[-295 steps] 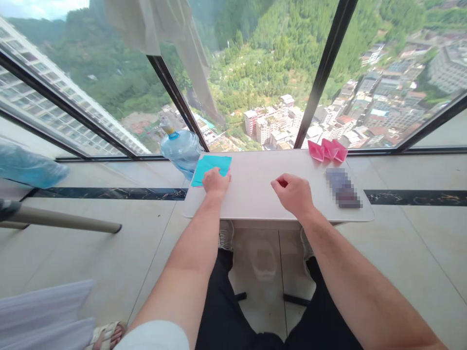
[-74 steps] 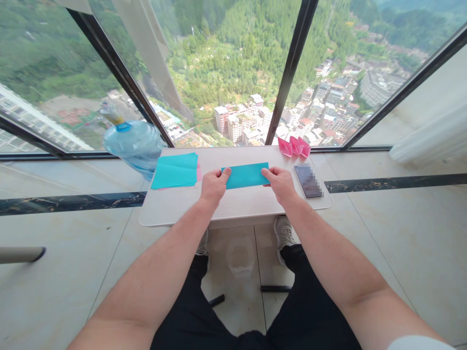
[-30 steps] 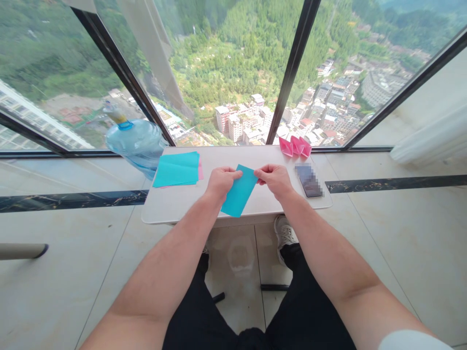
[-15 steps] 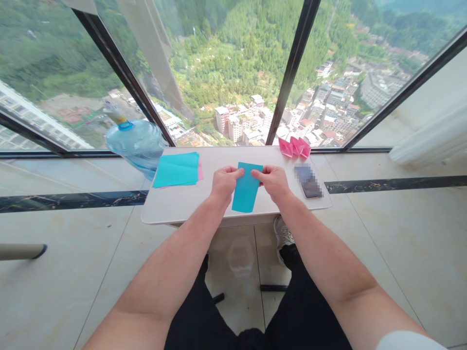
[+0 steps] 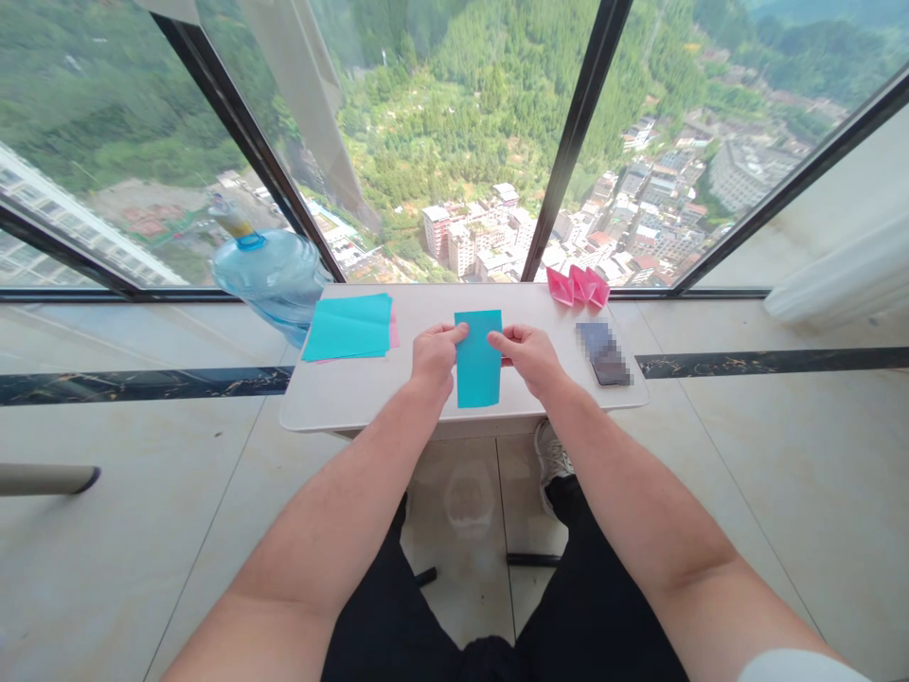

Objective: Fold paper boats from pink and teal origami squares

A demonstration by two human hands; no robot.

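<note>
A narrow blue sheet of paper [image 5: 478,365], apparently folded, is held upright lengthwise over the small white table. My left hand [image 5: 436,354] pinches its left edge near the top, thumb on the front face. On the opposite edge, my right hand [image 5: 525,350] grips the paper at about the same height, thumb also in front. The other fingers of both hands are partly hidden behind or below the sheet. A stack of blue paper [image 5: 347,327] with pink paper [image 5: 395,332] showing beneath it lies to the left of my left hand.
Pink folded paper pieces [image 5: 579,286] stand at the table's back right. A phone [image 5: 605,355] lies in front of them. The white table [image 5: 369,393] backs onto a window, and a large blue water bottle [image 5: 274,275] stands beyond its left end.
The blue paper has turned from slightly tilted to nearly straight. My hands still hold its two sides, and the right thumb sits nearer the edge. The view has shifted slightly.
</note>
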